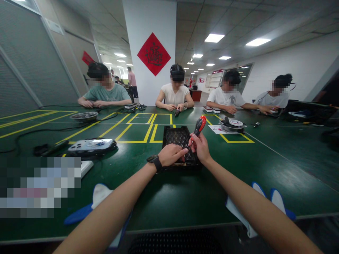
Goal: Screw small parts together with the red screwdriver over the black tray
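A screwdriver (199, 126) with a red and black handle is in my right hand (200, 147), tilted with its handle up and its shaft pointing down and to the left. Below lies a black plastic tray (176, 134) with a patterned, grid-like inside. My left hand (172, 155), with a black watch (154, 163) on the wrist, rests over the tray's near left part. Its fingers are bent and its thumb reaches close to the screwdriver's lower shaft. What the left fingers hold, if anything, is hidden, as is the screwdriver's tip.
Blue and white gloves (99, 196) lie under both forearms along the table's near edge. To the left are a phone-like device (92, 145) and cables. A metal bowl (84, 116) and a round dish (232, 124) stand farther off. Several people sit across the green table (265, 165).
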A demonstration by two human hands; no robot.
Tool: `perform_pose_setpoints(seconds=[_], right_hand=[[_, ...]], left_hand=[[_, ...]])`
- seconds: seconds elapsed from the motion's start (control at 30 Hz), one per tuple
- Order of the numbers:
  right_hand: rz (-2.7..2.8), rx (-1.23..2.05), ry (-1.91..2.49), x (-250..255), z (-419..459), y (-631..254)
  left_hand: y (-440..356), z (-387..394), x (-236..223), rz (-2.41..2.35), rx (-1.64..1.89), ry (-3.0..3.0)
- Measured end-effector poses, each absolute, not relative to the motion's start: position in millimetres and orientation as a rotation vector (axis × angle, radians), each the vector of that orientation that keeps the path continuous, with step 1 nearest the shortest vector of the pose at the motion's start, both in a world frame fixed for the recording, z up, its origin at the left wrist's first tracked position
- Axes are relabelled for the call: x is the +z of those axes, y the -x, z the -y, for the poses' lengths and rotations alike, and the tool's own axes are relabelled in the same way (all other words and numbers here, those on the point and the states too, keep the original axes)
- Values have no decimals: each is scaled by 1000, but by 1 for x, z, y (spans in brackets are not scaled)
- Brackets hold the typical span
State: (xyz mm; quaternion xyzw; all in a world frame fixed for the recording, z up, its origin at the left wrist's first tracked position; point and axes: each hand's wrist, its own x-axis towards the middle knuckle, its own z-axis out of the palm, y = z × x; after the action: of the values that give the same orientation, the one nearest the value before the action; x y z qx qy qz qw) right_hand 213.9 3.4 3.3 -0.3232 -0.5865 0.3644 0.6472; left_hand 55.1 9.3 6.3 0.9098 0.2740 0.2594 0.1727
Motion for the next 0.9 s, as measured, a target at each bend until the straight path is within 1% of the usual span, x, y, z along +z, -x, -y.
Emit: perform_pose_setpoints(seconds=[0.9], right_hand=[[1339,826,723,3,-3,-214]], left_hand=[[-55,-10,6,-791,695,-2665]])
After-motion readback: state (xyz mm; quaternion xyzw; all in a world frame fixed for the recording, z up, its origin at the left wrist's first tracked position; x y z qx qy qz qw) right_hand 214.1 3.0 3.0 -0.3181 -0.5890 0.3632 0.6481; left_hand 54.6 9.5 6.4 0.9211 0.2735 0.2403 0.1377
